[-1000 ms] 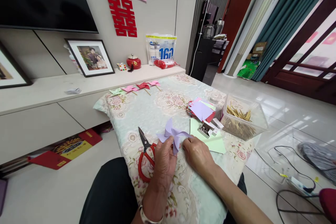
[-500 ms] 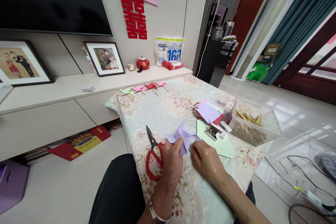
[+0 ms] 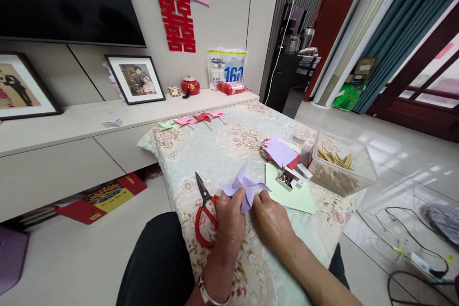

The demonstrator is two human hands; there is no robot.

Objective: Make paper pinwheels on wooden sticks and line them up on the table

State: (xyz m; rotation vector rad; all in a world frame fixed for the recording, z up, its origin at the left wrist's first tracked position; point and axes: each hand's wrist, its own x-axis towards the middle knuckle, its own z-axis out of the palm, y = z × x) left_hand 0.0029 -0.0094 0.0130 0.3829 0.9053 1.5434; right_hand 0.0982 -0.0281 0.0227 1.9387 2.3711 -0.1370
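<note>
holding one purple pinwheel, two hands, left hand, right hand, four pinwheels beyond

Left hand and right hand gripping lilac paper pinwheel over floral tablecloth; red-handled scissors just left.

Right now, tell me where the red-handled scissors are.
In the head view, the red-handled scissors lie on the floral tablecloth near its front left edge, just left of the left hand, which holds the purple pinwheel.
</note>
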